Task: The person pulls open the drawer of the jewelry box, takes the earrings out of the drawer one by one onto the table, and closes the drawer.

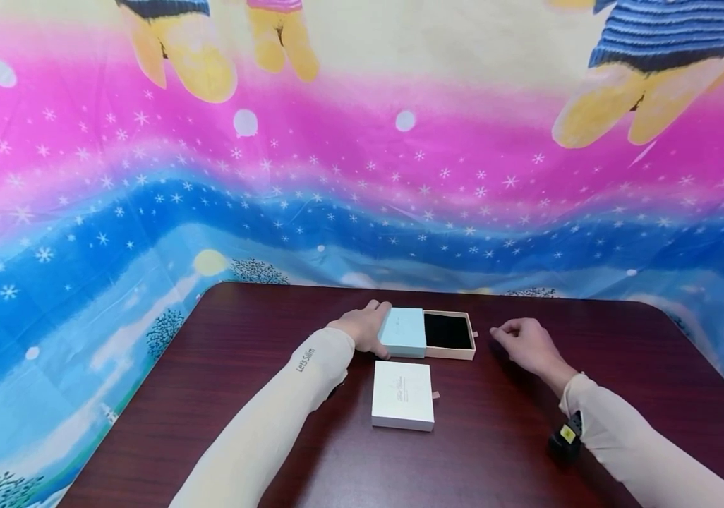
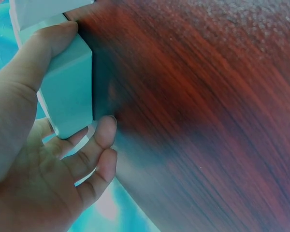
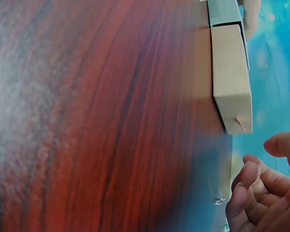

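A light blue sliding box (image 1: 403, 331) lies on the table, its cream drawer (image 1: 473, 346) pulled out to the right and showing a black lining (image 1: 447, 331). My left hand (image 1: 365, 328) holds the left end of the box. In the left wrist view the thumb (image 2: 63, 36) lies along one side and the other fingers curl about the far corner. My right hand (image 1: 527, 343) is to the right of the drawer, apart from its small pull tab (image 3: 239, 123). The fingers are loosely bent, with nothing seen in them. Close by is a tiny silvery shape (image 3: 220, 197), too small to identify.
A closed white box (image 1: 401, 395) with a small pink tab (image 1: 435, 395) lies in front of the blue one. Both are on a dark red-brown wooden table (image 1: 495, 451). Behind the table hangs a colourful printed cloth (image 1: 349, 155).
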`<action>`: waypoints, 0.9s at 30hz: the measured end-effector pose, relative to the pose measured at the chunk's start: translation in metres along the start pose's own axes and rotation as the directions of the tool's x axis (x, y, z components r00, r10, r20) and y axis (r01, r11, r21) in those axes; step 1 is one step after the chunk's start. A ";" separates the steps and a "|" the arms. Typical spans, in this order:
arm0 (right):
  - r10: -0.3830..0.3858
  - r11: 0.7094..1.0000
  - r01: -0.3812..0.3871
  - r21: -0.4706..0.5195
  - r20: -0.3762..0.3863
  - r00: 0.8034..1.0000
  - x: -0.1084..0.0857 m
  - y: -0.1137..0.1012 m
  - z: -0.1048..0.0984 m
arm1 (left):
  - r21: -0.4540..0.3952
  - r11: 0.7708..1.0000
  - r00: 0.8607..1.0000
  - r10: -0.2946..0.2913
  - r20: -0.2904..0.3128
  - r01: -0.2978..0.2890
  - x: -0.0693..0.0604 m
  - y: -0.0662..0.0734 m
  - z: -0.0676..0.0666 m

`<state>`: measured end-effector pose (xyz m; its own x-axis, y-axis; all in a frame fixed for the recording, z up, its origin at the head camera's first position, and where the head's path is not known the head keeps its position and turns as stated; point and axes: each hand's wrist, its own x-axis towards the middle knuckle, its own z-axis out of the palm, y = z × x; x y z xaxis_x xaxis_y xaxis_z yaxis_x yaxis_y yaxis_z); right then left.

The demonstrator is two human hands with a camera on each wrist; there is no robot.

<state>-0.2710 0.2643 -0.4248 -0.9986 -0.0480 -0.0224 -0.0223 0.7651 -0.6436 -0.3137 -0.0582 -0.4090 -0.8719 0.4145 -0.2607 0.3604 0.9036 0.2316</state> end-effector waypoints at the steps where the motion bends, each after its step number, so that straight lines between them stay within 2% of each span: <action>1: -0.001 1.000 0.001 0.001 -0.001 1.000 0.000 0.000 0.001 | -0.002 1.000 1.000 -0.002 0.002 0.002 0.000 0.000 0.000; 27: 0.012 0.999 -0.013 0.029 0.021 1.000 0.004 -0.001 0.017 | 0.004 1.000 1.000 0.008 -0.006 -0.008 0.001 -0.002 0.002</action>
<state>-0.2745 0.2522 -0.4372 -0.9976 -0.0516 -0.0461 -0.0079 0.7467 -0.6651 -0.3149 -0.0588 -0.4114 -0.8707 0.4213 -0.2536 0.3688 0.9007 0.2297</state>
